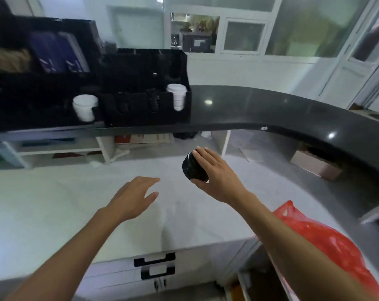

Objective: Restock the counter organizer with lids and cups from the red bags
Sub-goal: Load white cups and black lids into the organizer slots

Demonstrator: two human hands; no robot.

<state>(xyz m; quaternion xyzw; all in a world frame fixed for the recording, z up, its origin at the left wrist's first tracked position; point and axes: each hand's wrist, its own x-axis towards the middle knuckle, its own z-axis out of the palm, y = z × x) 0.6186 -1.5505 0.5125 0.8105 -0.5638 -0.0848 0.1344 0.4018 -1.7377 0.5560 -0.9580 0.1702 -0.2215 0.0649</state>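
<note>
My right hand [216, 172] grips a short stack of black lids [191, 168] over the white lower counter, below the dark raised counter. My left hand [133, 197] hovers open beside it, fingers spread, holding nothing. The black counter organizer [140, 114] stands on the dark counter at the upper left; white cups [177, 97] sit in its right slot and black lids [153, 101] in a middle slot. More white cups [84, 107] stick out of a holder further left. A red bag [327, 240] lies at the lower right, under my right forearm.
The dark curved counter [271, 111] runs from the organizer round to the right. Shelves with boxes [140, 139] sit under it. The white worktop [54, 209] spreads below my hands, with drawer handles [155, 260] at its front. A cardboard box [314, 166] sits at the right.
</note>
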